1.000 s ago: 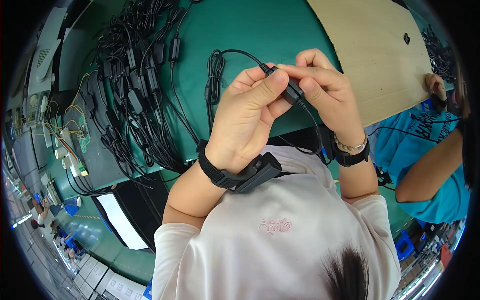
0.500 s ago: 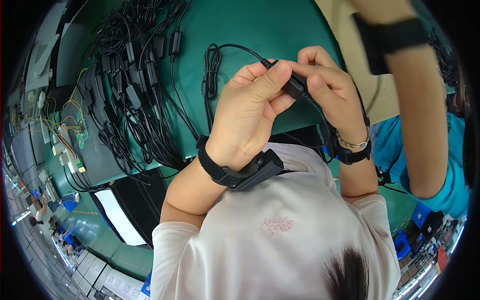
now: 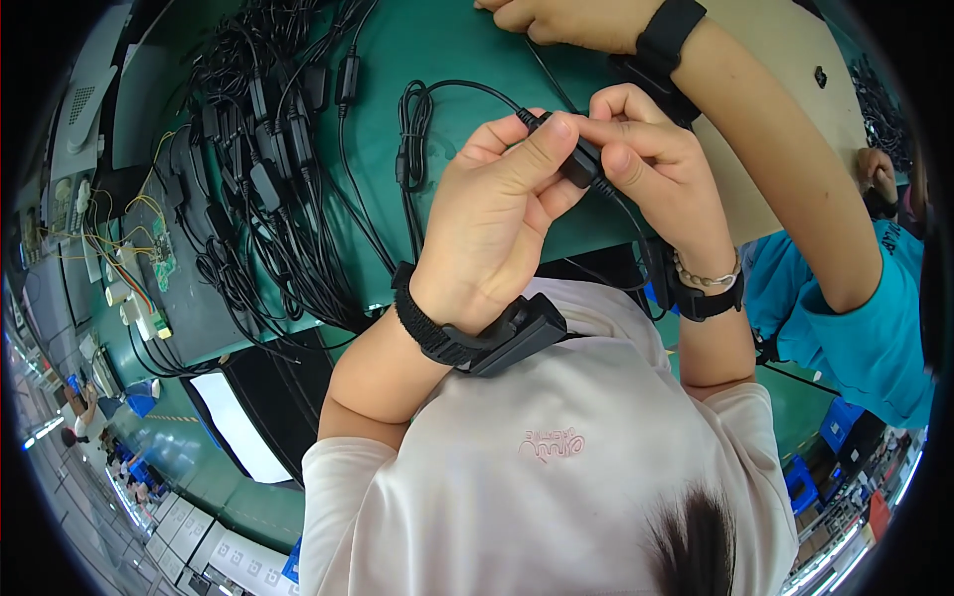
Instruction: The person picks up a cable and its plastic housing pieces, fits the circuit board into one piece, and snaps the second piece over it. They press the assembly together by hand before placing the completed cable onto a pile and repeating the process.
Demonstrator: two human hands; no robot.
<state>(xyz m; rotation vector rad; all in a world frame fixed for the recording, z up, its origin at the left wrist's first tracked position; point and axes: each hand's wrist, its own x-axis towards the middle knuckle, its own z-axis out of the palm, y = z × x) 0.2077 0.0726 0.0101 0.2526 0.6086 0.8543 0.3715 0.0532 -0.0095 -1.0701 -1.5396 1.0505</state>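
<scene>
A black cable with a small black inline box (image 3: 582, 167) is held up between my hands, above the green table. My left hand (image 3: 485, 214) pinches the box's upper end between thumb and fingers. At its other end my right hand (image 3: 658, 164) is closed, thumb and forefinger against the box's side; the exact contact is partly hidden. From the upper end the cable loops left to a tied coil (image 3: 421, 134) on the table. Its other length runs down past my right wrist.
A large heap of black cables with inline boxes (image 3: 263, 184) covers the table's left part. Wired circuit boards (image 3: 159, 253) lie farther left. A co-worker's arm (image 3: 785, 149) reaches across from the right over a tan board (image 3: 795, 50), their hand (image 3: 571, 20) above the far table.
The co-worker's arm has swung left, bringing their hand over the far side of the table, where a thin dark cable now shows. My hands keep nearly the same hold.
</scene>
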